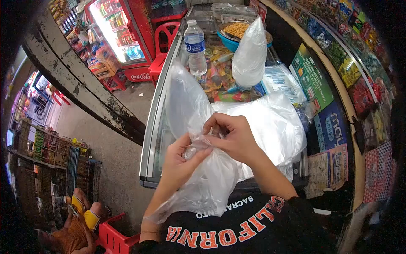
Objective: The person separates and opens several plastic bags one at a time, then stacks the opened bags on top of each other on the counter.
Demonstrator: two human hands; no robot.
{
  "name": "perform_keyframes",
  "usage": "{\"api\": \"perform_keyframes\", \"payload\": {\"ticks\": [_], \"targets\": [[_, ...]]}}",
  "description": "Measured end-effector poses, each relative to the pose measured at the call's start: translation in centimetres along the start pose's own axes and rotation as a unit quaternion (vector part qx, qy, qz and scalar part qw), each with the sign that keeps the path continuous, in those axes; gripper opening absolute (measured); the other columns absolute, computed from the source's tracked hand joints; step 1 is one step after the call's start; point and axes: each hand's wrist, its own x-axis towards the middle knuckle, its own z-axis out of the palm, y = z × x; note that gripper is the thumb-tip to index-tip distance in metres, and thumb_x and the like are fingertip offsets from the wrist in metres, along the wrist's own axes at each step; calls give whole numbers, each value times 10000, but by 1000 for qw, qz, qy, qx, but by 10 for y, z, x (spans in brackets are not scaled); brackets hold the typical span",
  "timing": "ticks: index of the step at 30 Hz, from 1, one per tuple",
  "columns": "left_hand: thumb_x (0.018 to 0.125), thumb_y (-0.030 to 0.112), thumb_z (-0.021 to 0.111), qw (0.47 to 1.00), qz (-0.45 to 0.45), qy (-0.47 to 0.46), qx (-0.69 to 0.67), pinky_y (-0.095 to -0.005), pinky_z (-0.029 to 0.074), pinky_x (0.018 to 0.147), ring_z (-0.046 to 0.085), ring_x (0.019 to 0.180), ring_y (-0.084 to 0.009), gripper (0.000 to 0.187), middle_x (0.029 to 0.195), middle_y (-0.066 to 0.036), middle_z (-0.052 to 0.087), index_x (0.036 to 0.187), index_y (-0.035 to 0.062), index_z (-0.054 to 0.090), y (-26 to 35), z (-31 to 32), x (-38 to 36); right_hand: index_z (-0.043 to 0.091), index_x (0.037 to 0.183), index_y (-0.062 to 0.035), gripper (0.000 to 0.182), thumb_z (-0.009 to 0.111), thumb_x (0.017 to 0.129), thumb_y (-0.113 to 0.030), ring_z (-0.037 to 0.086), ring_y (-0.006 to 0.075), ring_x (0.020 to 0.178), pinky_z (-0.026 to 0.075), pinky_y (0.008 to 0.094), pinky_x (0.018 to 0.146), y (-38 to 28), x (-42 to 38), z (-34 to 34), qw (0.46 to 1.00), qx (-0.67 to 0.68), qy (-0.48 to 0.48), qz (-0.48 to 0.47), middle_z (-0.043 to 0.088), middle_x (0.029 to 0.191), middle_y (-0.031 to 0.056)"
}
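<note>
A clear plastic bag (186, 95) is pinched between my two hands over the near end of the glass-topped counter. Its puffed-out part points away from me, and its loose, crumpled part hangs toward my shirt. My left hand (181, 161) grips the gathered neck from the left, thumb and fingers pressed together. Opposite it, my right hand (231, 134) has its fingers curled and pinching the same twisted plastic. Whether a knot is there is hidden by the fingers. Just right of my hands lies a spread of whitish plastic bags (275, 133).
A water bottle (196, 47) and a pointed white plastic bag (250, 57) stand farther back. Behind them is a blue basin (228, 41) of yellowish food. Hanging packets (351, 72) line the right. A drinks fridge (122, 38) and a seated person (78, 224) are left.
</note>
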Motion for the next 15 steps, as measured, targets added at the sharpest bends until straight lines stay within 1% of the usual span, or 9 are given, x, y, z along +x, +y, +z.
{"api": "perform_keyframes", "payload": {"ticks": [2, 3, 4, 7, 8, 9, 10, 12, 15], "targets": [[710, -10, 574, 1000, 4, 16, -18, -196, 403, 677, 515, 758, -69, 214, 828, -37, 576, 919, -33, 541, 3, -1, -3, 566, 735, -25, 136, 661, 652, -76, 368, 8, 494, 278, 157, 455, 8, -1, 0, 998, 53, 14, 2, 468, 570, -51], [710, -10, 574, 1000, 5, 16, -18, -196, 403, 677, 515, 758, -69, 214, 828, -37, 576, 919, -33, 541, 6, -2, -4, 574, 746, -22, 146, 668, 645, -70, 367, 6, 482, 271, 157, 443, 11, -2, -2, 994, 106, 28, 6, 471, 559, -50], [713, -7, 572, 998, -11, 42, -53, -196, 405, 669, 516, 748, -67, 203, 824, -39, 577, 912, -32, 545, 9, -2, -4, 602, 771, -44, 207, 705, 618, -138, 297, 0, 465, 230, 169, 418, 10, -4, -6, 988, 150, 16, 32, 524, 586, -52], [718, 44, 580, 994, -22, 79, -71, -197, 418, 646, 531, 717, -79, 185, 804, -45, 580, 890, -21, 555, 0, -13, -10, 618, 771, -39, 181, 690, 639, -141, 292, -5, 468, 227, 164, 422, 12, -12, -14, 988, 129, -28, 79, 557, 617, -35], [733, 89, 564, 986, -4, 63, -155, -208, 427, 648, 540, 722, -100, 194, 817, -56, 577, 898, -14, 551, -4, -19, -9, 618, 771, -39, 181, 690, 639, -141, 292, -5, 468, 227, 164, 422, 12, -13, -13, 988, 129, -27, 80, 557, 617, -35], [748, 134, 548, 970, 14, 47, -238, -220, 437, 651, 549, 727, -120, 211, 830, -67, 573, 905, -6, 547, -5, -21, -9, 620, 780, -36, 160, 664, 668, -142, 343, 2, 486, 258, 166, 435, 14, -13, -10, 989, 133, -1, 65, 566, 628, -22], [769, 208, 502, 942, -35, 89, -321, -255, 453, 661, 556, 752, -162, 268, 868, -94, 560, 931, -3, 531, -5, -18, -12, 621, 788, -33, 144, 637, 696, -142, 393, 8, 505, 289, 167, 449, 16, -13, -7, 989, 138, 25, 49, 575, 639, -10], [767, 192, 503, 940, -51, 88, -324, -260, 450, 678, 553, 775, -162, 274, 894, -99, 556, 947, -13, 525, -12, -15, -5, 609, 805, -15, 131, 563, 758, -128, 510, 63, 574, 369, 194, 501, 13, -14, -2, 991, 116, 59, 13, 592, 686, 43], [762, 160, 505, 935, -80, 86, -335, -269, 445, 711, 546, 821, -164, 290, 946, -108, 548, 978, -32, 511, -18, -8, 4, 587, 797, 5, 134, 539, 768, -116, 525, 121, 570, 387, 221, 516, 7, -12, 6, 996, 9, 75, -46, 583, 707, 79]]}}
